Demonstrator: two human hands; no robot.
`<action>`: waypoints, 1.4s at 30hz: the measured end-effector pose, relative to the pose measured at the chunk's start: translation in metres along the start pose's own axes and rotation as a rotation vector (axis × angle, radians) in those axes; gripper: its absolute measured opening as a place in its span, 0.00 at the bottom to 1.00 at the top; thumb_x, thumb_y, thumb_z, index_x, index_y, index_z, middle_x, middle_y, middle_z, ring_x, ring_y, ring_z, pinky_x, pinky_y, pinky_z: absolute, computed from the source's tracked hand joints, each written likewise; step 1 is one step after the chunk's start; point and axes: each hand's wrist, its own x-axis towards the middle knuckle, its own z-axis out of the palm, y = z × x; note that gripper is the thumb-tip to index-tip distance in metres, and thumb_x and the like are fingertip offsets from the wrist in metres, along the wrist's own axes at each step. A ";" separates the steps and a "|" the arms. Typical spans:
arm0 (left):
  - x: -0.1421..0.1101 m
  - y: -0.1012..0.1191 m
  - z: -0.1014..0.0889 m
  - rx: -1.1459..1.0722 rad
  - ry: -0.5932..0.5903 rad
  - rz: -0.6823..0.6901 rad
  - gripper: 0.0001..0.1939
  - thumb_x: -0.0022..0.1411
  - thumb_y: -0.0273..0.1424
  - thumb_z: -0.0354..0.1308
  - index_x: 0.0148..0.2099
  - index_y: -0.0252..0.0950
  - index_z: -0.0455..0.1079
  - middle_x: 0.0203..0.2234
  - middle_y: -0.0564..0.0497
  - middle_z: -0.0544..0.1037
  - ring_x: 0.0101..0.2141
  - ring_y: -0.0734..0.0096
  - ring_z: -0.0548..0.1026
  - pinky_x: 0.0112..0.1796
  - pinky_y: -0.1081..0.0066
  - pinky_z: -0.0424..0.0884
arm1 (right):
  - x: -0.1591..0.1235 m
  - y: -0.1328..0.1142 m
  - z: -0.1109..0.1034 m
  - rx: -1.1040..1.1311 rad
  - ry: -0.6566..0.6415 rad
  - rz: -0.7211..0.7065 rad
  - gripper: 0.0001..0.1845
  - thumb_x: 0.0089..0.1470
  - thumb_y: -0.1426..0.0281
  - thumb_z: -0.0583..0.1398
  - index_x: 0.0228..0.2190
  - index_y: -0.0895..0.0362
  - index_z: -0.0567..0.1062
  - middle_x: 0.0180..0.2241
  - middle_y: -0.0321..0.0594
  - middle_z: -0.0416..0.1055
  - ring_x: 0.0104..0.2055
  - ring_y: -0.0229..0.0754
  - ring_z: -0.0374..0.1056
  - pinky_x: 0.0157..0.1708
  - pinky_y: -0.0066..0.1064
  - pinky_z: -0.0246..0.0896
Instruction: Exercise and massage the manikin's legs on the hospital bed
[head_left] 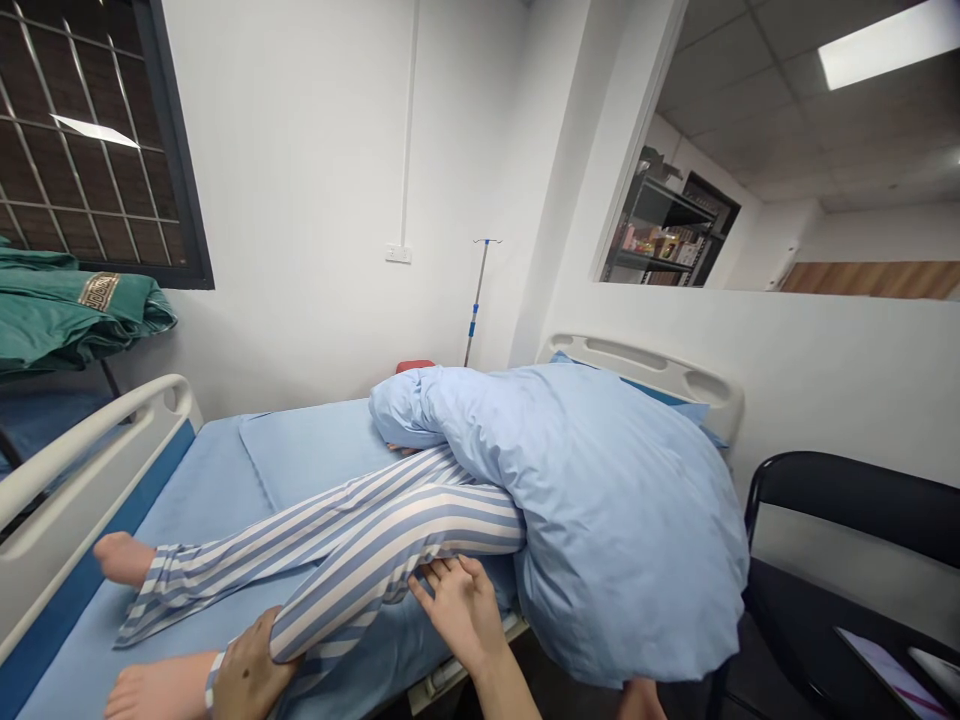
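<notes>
A figure in blue-and-white striped trousers lies on a hospital bed, its upper body hidden under a light blue quilt. My left hand is wrapped round the nearer leg's ankle, just above the bare foot. My right hand lies under the nearer knee, fingers apart and pressed against the striped cloth. The other bare foot rests farther back on the blue sheet.
White footboard rail at left, white headboard behind the quilt. An IV pole stands by the wall. A black chair is close on the right. Green folded cloth lies on a neighbouring bed.
</notes>
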 end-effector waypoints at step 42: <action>-0.024 -0.045 -0.117 0.504 -0.295 0.170 0.30 0.45 0.23 0.47 0.53 0.38 0.65 0.46 0.44 0.72 0.46 0.56 0.67 0.46 0.59 0.58 | 0.000 0.083 -0.098 0.035 0.327 0.074 0.08 0.39 0.67 0.64 0.26 0.54 0.72 0.29 0.33 0.73 0.35 0.41 0.69 0.45 0.41 0.60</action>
